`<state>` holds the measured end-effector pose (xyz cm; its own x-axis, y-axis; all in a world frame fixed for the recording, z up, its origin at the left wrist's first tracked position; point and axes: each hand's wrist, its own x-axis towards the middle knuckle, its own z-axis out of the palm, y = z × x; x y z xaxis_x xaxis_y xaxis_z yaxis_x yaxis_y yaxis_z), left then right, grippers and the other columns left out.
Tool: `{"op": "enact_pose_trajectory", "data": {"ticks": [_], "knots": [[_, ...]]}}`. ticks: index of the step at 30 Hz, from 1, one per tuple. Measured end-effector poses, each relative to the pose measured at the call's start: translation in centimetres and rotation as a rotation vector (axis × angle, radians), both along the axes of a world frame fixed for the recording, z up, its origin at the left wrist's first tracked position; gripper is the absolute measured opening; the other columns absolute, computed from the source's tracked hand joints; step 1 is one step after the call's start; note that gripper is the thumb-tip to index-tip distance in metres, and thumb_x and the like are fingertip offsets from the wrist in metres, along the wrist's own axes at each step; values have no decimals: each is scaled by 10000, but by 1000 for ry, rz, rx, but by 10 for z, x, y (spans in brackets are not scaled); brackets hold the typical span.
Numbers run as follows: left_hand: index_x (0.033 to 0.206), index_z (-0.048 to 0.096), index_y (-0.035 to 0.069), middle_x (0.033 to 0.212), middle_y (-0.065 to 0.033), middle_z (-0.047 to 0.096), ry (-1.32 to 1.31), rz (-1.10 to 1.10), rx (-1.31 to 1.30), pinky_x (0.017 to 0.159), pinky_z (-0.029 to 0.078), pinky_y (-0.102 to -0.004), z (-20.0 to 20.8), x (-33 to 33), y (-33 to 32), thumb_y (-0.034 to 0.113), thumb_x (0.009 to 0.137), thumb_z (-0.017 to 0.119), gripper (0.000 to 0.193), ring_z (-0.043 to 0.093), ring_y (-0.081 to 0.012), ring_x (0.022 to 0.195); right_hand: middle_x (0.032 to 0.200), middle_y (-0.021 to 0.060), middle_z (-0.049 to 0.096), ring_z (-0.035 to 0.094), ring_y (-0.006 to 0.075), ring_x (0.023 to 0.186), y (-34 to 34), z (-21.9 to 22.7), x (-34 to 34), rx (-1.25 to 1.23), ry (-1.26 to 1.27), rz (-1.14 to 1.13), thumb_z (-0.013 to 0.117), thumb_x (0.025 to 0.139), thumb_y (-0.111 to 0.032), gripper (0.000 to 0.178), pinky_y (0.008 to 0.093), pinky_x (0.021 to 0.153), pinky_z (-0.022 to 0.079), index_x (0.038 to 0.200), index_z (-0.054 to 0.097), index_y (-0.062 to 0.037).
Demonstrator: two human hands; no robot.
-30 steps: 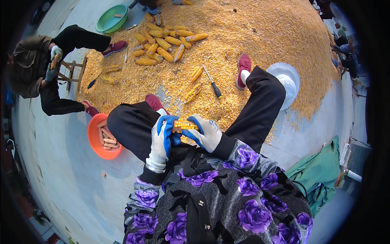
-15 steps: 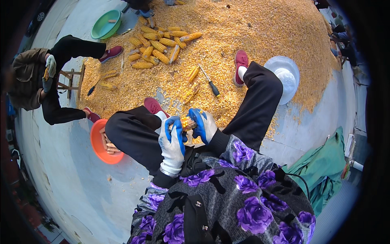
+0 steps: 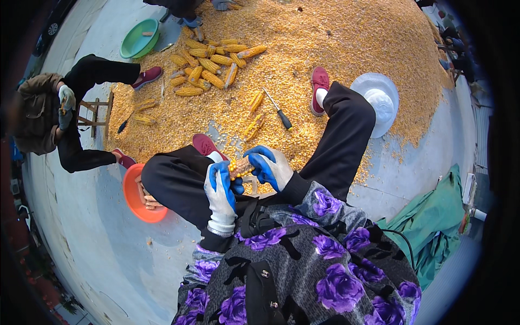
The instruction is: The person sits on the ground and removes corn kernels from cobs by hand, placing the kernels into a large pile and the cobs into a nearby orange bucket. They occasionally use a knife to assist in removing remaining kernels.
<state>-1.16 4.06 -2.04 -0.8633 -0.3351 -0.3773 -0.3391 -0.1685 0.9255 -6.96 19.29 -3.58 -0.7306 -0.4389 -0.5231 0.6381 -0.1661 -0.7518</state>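
Between my two gloved hands is a corn cob point(image 3: 239, 168), partly stripped, with yellow kernels left mostly at its left end. My left hand point(image 3: 220, 189), in a white glove with blue coating, is closed around the left end. My right hand point(image 3: 270, 167), gloved alike, grips the other end. Past my hands, ears of corn point(image 3: 253, 125) lie on a wide layer of loose kernels point(image 3: 287, 49). A screwdriver point(image 3: 283, 116) with a dark handle rests beside them.
Several more ears point(image 3: 211, 62) are heaped farther off. An orange basin point(image 3: 132, 197) with bare cobs stands by my left knee, a green basin point(image 3: 140, 39) at the far left. A white hat point(image 3: 377, 103) lies right of my right knee, green cloth point(image 3: 422, 222) behind it. A co-worker point(image 3: 40, 114) sits at left.
My hands have moved slightly apart and the left one a little to the left. The cob now shows more bare surface than before.
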Motion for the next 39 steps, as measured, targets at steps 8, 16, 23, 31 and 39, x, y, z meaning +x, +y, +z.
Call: {"op": "enact_pose_trajectory", "data": {"ticks": [8,16,23,31,39], "knots": [[1038,567,28,829,-28,583,55,-35,-19,534,445,-192,-1,-1,-1,285,993,495,270,523,-60,574,741,69,560,564,122,571,8,-5,-3,-105,-89,23,508,956,-421,419,231,469,443,1165,553,-60],[1119,558,-13,935,-96,626,55,-182,-93,714,528,-282,-6,1,-9,221,902,645,331,634,-173,824,780,38,592,569,96,649,13,4,-1,-93,22,181,618,916,-280,402,221,569,465,1232,533,-46],[1016,599,-38,844,-51,624,110,-457,-430,746,483,-243,4,-7,-18,145,874,638,235,574,-95,792,810,50,580,554,108,716,19,9,5,-80,112,264,564,944,-285,366,242,636,463,1232,533,-62],[862,585,-2,708,33,517,-244,-195,82,594,400,-222,-7,-19,-15,136,928,565,154,514,-51,685,922,78,618,566,114,797,18,15,14,92,296,253,599,928,-290,374,259,722,458,1204,548,-44],[1010,589,27,826,-33,625,-299,-396,426,457,433,-199,-6,-19,-20,354,1016,407,374,568,-73,572,755,40,596,575,110,604,21,-11,5,-120,31,114,629,910,-314,321,224,545,462,1043,578,-26]]}}
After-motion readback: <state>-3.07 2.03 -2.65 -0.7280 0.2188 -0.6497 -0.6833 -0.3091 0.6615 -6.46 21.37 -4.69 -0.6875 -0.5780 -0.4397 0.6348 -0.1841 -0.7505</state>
